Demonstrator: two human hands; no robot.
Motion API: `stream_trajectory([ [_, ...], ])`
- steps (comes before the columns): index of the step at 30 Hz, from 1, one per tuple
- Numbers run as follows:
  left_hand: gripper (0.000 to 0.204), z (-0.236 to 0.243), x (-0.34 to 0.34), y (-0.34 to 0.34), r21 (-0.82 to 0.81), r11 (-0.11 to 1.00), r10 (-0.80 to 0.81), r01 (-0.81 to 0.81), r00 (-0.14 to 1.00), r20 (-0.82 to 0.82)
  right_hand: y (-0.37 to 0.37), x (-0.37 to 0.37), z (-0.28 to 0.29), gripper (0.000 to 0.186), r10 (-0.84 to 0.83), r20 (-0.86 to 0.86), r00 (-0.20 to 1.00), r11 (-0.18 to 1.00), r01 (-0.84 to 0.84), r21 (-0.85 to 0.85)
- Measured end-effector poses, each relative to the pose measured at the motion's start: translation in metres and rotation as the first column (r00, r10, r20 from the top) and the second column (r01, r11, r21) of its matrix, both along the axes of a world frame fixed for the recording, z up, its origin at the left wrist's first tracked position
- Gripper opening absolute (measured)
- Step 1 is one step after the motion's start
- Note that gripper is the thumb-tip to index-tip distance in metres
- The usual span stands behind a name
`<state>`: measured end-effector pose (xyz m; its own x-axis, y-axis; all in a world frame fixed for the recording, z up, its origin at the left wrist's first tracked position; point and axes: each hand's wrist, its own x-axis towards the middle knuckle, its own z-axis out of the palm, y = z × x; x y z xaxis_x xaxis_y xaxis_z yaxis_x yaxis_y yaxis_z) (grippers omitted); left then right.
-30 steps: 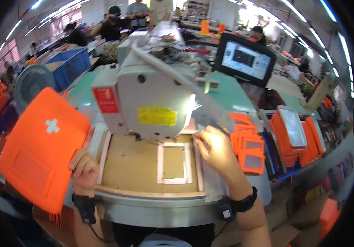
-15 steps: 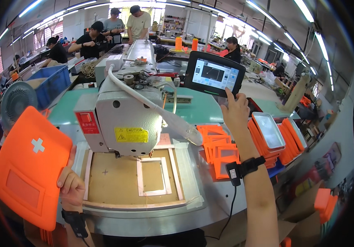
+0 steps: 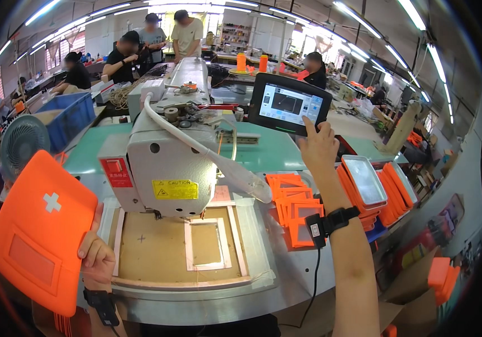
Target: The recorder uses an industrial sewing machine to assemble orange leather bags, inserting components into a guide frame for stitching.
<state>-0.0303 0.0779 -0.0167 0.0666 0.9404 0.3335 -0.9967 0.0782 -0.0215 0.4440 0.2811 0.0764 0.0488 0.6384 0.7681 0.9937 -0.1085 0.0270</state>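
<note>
My left hand (image 3: 96, 257) grips the right edge of an orange case panel (image 3: 43, 224) with a white cross and a clear rectangular window, held up at the left. My right hand (image 3: 318, 145) reaches forward, its index finger on or very near the lit touch screen (image 3: 287, 104) of a black control panel. The other fingers are partly curled and hold nothing. Between my arms stands a grey sewing machine head (image 3: 168, 151) over a tan template board (image 3: 162, 241) with a small pale rectangular frame (image 3: 209, 244) on it.
Orange window frames (image 3: 297, 210) lie piled right of the board. Beyond them stand stacked orange cases with a pale tray (image 3: 364, 178) on top. A fan (image 3: 26, 137) and a blue crate (image 3: 67, 115) are at the left. Several people work at tables behind.
My right index finger has shifted slightly left and down on the screen. The left hand still holds the orange panel in nearly the same place. The view has shifted a little.
</note>
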Motion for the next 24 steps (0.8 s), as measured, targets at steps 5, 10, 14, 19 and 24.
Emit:
stream_trajectory([
  [5,0.071,-0.003,-0.003,-0.001,-0.006,1.0,0.003,-0.003,1.0,0.004,-0.009,0.001,-0.001,0.057,0.112,-0.118,0.987,0.994,-0.113,-0.006],
  [10,0.068,0.001,-0.004,-0.001,0.012,1.0,0.024,-0.024,0.998,-0.061,-0.063,-0.013,-0.008,0.045,0.524,-0.39,0.757,0.805,-0.589,-0.062],
  [14,0.07,-0.005,0.0,0.008,0.013,1.0,0.001,0.0,0.998,-0.063,-0.122,-0.04,-0.006,0.025,0.38,-0.646,0.662,0.556,-0.721,-0.413],
  [19,0.07,0.0,-0.002,0.001,-0.006,1.0,0.03,-0.031,0.998,-0.061,-0.14,-0.073,-0.035,0.019,0.252,-0.887,0.386,0.24,-0.913,-0.329],
  [24,0.068,0.003,0.0,0.001,-0.051,0.997,0.049,-0.053,0.996,-0.081,-0.143,-0.088,-0.058,0.018,0.306,-0.875,0.376,0.221,-0.922,-0.319],
])
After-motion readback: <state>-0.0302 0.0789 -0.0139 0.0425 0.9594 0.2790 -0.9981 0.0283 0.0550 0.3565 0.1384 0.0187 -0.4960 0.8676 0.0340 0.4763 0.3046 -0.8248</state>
